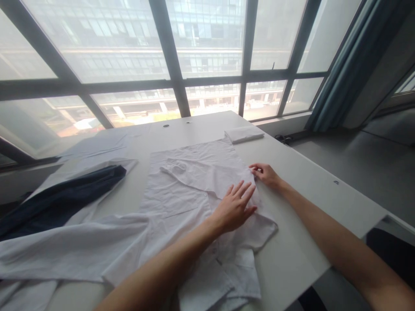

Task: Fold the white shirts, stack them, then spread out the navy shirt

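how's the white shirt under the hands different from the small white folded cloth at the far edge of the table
The white shirt lies spread out and wrinkled; the small white folded cloth is a neat, flat stack. The shirt covers much of the white table; the cloth takes up one small patch. The left hand presses the shirt and the right hand pinches its edge; the cloth lies untouched. Both are white fabric.

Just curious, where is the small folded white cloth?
The folded white cloth lies at the table's far right edge by the window, beyond the spread white shirt.

Left hand flat on white shirt, right hand pinching its edge; table.
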A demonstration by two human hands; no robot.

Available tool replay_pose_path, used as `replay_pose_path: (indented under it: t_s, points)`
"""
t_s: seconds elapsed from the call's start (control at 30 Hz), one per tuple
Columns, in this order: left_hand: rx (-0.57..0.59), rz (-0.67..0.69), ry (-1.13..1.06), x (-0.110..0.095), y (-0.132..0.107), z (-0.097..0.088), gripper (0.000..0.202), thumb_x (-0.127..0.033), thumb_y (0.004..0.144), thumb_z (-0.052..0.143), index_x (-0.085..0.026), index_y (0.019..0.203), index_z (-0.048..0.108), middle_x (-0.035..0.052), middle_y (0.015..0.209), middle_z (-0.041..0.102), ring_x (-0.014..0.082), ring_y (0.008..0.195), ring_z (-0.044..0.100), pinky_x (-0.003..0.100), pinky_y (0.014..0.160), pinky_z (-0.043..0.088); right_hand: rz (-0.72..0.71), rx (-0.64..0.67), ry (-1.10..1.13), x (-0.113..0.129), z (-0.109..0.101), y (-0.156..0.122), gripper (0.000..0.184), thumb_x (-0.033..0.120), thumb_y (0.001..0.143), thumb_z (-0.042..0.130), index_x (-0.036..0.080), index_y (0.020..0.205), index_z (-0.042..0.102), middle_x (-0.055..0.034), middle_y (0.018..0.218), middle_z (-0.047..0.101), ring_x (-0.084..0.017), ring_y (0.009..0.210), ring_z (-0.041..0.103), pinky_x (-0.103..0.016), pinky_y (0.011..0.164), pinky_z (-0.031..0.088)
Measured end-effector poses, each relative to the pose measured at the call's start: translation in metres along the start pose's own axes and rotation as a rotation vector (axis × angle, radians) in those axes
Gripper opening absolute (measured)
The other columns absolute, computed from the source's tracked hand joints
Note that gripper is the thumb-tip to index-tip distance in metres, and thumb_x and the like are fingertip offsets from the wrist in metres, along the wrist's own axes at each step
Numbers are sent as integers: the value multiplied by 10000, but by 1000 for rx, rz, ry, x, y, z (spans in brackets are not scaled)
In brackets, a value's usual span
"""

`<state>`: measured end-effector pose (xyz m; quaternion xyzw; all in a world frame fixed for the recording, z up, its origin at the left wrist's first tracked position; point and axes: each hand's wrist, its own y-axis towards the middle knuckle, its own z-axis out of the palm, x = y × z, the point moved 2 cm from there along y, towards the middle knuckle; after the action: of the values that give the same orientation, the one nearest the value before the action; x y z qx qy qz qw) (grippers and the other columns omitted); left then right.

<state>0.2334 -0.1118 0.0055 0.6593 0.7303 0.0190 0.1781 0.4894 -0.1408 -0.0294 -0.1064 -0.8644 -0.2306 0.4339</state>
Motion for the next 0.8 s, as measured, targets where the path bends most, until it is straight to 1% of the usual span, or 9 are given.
replay_pose_path:
  t_s: [0.07,0.2,0.33,0.4,0.5,0.57,0.63,0.73,0.8]
  points:
    - [70,-105,52,5,-1,7,633,-562,1039,394,-250,1587,337,111,1653,318,364,1544,196,580,1206,250,4,1,5,1,0,0,344,356,854,624,125,1078,745,-56,822,724,-159,687,596,-282,694,497]
    - [158,-189,72,14,-2,7,608,-590,1041,351,-309,1580,364,95,1646,341,394,1524,247,623,1182,269,21,-3,2,2,1,1,340,335,853,615,131,1092,747,-55,827,731,-159,696,605,-275,696,500]
    - [141,-199,-37,24,2,-15,582,-467,1038,456,-262,1576,376,108,1570,467,313,1447,429,497,1150,388,29,-13,8,0,1,1,323,312,845,609,143,1081,751,-51,827,728,-161,707,613,-277,701,504]
    - [58,-228,-99,38,5,-32,511,-375,1029,473,-230,1519,463,104,1499,547,261,1340,554,407,1100,452,30,-13,7,0,2,2,318,304,839,609,148,1076,754,-49,819,726,-165,713,619,-280,705,503]
    - [-78,-376,-62,84,2,-59,414,-292,1010,457,-217,1394,592,94,1412,616,246,1252,613,373,1073,465,33,-30,-6,1,2,2,306,314,853,590,152,1045,766,-55,821,732,-174,730,628,-286,718,499]
    - [-44,-501,41,130,-6,-74,423,-283,984,484,-178,1377,600,117,1419,605,267,1296,574,378,1106,424,32,-43,6,3,2,3,311,339,879,557,155,1013,770,-65,830,736,-183,748,636,-292,725,499]
    - [1,-695,173,180,-21,-87,478,-277,971,485,-112,1416,547,174,1426,581,296,1342,524,396,1129,380,29,-55,33,4,2,3,336,373,904,527,156,988,769,-75,825,735,-193,754,639,-301,725,502]
    - [27,-1092,268,241,-48,-99,574,-426,984,474,-44,1411,511,270,1416,530,391,1357,467,489,1096,373,21,-61,69,4,4,4,371,420,924,502,160,962,765,-74,798,724,-195,734,632,-308,709,501]
    - [9,-1228,283,263,-62,-100,660,-553,965,465,-17,1337,556,331,1411,480,477,1337,439,568,1041,388,17,-60,75,2,5,4,380,444,927,505,163,945,761,-66,787,719,-188,721,627,-300,695,497]
